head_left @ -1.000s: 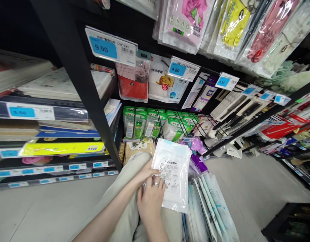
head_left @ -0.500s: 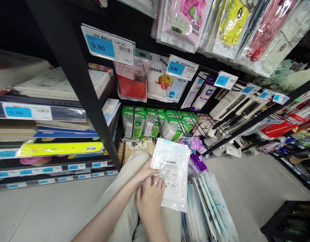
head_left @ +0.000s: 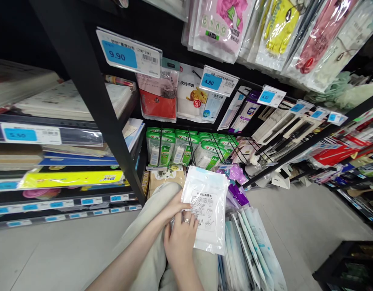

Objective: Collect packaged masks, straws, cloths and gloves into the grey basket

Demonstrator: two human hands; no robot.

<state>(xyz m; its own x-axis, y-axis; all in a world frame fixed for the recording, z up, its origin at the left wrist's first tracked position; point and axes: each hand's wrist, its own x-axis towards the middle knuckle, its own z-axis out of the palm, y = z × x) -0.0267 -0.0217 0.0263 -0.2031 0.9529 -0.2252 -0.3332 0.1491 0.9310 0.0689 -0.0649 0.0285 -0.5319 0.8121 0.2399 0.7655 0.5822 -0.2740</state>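
A flat, clear plastic packet of steamer cloth (head_left: 212, 226), white with a printed label, lies tilted over my lap. My left hand (head_left: 176, 207) grips its left edge, with one finger stretched across the front and the others hidden. Just below, my right hand (head_left: 181, 238), with a ring on one finger, has bent fingertips on the packet's lower left part. Its thumb is apart on the left, and a bit of shiny plastic shows between. Right beside my knee stands a row of similar white and pale blue packets (head_left: 250, 246), leaning on one another.
Green-topped packages (head_left: 160, 149) hang on hooks ahead. Purple packets (head_left: 237, 196) lie low behind the white one. A black shelf post (head_left: 92, 97) rises on the left beside shelves of books (head_left: 68, 99). Bagged gloves (head_left: 279, 30) hang overhead. A dark rack (head_left: 347, 262) stands lower right.
Almost nothing differs. Both hands and the packet keep their places, with only a very slight shift of the view.
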